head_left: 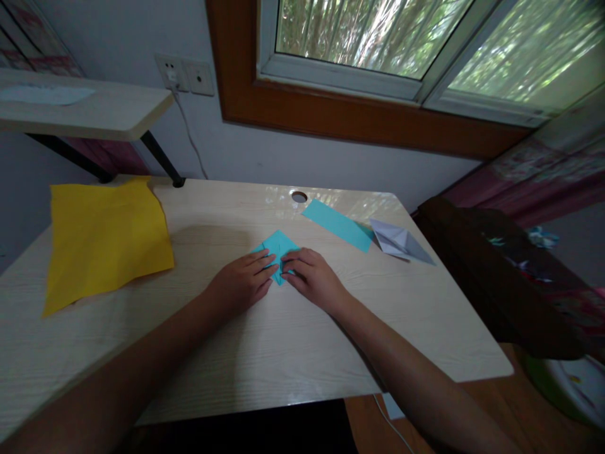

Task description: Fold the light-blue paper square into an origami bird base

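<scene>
A small folded sheet of turquoise paper (278,241) lies on the desk in front of me, its shape roughly a diamond. My left hand (243,277) rests flat on its left part, fingers stretched out. On the right side, my right hand (314,277) has its fingers curled in, thumb and fingertips pinching a folded flap near the paper's middle. Both hands cover the side corners, while the top and bottom points show.
Behind my right hand lie a turquoise paper strip (338,225) and a folded white paper piece (397,240). A yellow sheet (108,243) covers the desk's left. A raised shelf (127,112) stands at the back left; a cable hole (299,197) sits near the back edge.
</scene>
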`<action>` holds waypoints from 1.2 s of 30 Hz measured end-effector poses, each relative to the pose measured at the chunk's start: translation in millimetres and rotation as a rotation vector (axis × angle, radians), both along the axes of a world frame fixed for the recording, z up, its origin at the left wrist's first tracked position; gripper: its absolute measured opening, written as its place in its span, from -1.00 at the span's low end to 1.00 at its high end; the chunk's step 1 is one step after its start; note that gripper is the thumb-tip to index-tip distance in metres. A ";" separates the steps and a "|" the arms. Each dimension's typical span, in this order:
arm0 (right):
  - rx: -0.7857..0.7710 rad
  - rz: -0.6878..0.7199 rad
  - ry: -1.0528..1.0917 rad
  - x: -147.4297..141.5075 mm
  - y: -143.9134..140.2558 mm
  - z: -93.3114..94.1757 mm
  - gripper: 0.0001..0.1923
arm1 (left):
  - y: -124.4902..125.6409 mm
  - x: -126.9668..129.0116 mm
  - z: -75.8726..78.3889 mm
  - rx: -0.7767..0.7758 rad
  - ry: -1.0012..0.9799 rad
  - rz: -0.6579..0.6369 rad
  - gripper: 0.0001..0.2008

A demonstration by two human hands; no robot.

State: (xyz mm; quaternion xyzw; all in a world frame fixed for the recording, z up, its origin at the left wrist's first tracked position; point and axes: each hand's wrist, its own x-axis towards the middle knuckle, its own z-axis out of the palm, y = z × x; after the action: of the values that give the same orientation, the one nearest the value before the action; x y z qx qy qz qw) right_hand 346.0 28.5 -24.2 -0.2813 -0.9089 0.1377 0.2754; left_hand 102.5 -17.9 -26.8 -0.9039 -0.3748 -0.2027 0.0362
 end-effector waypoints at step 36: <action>0.159 0.126 -0.078 1.8 -10.5 8.9 -0.77 | 4.7 -1.0 0.5 0.000 -0.031 0.074 -0.66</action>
State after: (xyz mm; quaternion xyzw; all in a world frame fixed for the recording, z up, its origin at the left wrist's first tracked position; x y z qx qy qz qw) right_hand 347.8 18.0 -15.2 -0.2059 -0.9428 0.0710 0.2523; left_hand 101.5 -13.2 -26.3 -0.8861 -0.4087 -0.2153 0.0380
